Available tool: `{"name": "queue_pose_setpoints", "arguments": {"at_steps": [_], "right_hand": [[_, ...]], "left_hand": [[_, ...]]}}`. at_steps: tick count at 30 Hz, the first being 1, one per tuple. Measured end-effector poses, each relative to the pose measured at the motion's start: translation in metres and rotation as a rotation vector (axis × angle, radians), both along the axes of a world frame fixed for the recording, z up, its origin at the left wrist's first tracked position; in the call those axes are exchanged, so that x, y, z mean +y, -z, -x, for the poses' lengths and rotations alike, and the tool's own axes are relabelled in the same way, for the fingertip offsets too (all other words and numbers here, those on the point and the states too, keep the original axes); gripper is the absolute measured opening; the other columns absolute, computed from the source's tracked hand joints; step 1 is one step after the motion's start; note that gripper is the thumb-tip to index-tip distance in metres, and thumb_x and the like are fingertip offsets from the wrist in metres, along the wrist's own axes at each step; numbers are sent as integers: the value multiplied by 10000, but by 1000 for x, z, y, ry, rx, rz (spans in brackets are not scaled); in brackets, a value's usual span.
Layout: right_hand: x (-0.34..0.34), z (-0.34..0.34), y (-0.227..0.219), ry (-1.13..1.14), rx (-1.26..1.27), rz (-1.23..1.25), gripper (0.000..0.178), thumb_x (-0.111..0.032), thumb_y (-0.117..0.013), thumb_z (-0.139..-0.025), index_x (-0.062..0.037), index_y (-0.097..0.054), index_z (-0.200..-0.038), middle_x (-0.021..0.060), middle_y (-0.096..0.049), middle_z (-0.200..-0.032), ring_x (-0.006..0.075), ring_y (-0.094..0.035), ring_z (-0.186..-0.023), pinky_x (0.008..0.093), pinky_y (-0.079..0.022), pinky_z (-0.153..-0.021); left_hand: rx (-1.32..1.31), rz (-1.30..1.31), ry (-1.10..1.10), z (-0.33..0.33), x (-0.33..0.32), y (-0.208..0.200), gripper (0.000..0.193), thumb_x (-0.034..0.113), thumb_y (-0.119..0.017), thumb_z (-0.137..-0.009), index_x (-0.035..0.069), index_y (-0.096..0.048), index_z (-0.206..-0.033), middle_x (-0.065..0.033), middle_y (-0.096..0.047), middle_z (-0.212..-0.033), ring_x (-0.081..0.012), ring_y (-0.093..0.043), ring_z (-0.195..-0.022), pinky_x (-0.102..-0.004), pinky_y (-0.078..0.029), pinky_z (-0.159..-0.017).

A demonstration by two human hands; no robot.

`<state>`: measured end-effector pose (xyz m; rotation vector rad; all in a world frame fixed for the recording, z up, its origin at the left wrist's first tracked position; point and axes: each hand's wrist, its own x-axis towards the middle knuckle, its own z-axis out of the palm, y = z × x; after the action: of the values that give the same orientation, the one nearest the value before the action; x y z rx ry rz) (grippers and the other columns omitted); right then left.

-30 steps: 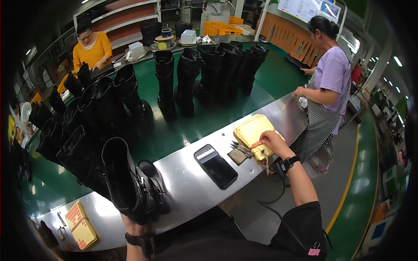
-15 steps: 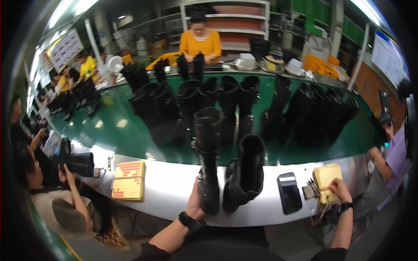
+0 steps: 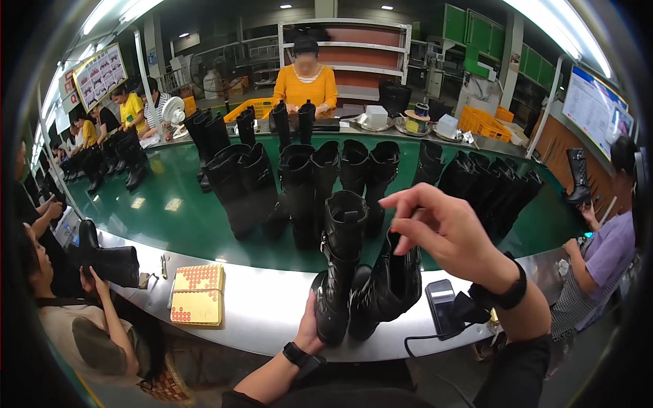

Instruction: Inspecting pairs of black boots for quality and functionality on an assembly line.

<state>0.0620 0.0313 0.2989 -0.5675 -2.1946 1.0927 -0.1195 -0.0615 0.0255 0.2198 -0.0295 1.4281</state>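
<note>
My left hand (image 3: pixel 310 328) is wrapped round the lower part of a tall black boot (image 3: pixel 340 238) that stands upright on the steel ledge. Close beside it on the right is a second black boot (image 3: pixel 388 292), its shaft tilted and its top opening facing me. Above that opening hangs my right hand (image 3: pixel 442 234), fingers bent and thumb brought in. A tiny red-orange spot, which looks like a round sticker (image 3: pixel 392 229), shows at the thumb tip. A black cord and a dark band sit around the right wrist.
A yellow pad with red dots (image 3: pixel 197 294) lies on the ledge at left; a phone (image 3: pixel 441 306) lies at right, partly behind my arm. Rows of black boots (image 3: pixel 296 190) stand on the green belt (image 3: pixel 177 231). Co-workers handle boots on both sides; one in orange (image 3: pixel 305 85) faces me.
My right hand has left the right-hand yellow pad and risen leftward over the boots, with a red-orange spot at its fingertips. My left hand still grips the same boot.
</note>
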Motion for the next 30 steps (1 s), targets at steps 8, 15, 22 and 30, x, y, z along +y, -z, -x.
{"name": "queue_pose_setpoints", "arguments": {"at_steps": [8, 15, 22, 30], "right_hand": [[13, 44, 0, -54, -63, 0, 131, -84, -604, -936, 20, -526, -945, 82, -657, -826, 136, -687, -748, 246, -510, -645], [18, 50, 6, -75, -108, -43, 127, -61, -613, -920, 17, -516, -948, 80, -654, -820, 125, -672, -710, 248, -512, -649], [-42, 2, -11, 197, -322, -449, 556, -282, -717, -856, -46, -464, -1291, 145, -589, -884, 273, -619, -794, 344, -506, -699], [-54, -30, 20, -14, -472, -258, 946, -425, -765, -795, -92, -190, -1468, 173, -602, -912, 327, -640, -833, 406, -526, -752]], "left_hand": [[-231, -113, 82, 6, -1, 13, 684, 543, -173, -1016, 37, -322, -1450, -177, -434, -1436, -300, -456, -1312, -449, -347, -1130], [70, 87, -4, 3, -4, 10, 707, 568, -205, -1005, 28, -316, -1448, -180, -453, -1420, -302, -472, -1298, -456, -359, -1119], [355, 251, -125, 2, -12, -6, 700, 561, -193, -1008, 27, -334, -1437, -169, -459, -1416, -294, -474, -1297, -455, -371, -1112], [482, 207, -25, -3, -20, 13, 665, 519, -235, -1018, 20, -247, -1457, -186, -418, -1435, -291, -466, -1302, -448, -382, -1109]]}}
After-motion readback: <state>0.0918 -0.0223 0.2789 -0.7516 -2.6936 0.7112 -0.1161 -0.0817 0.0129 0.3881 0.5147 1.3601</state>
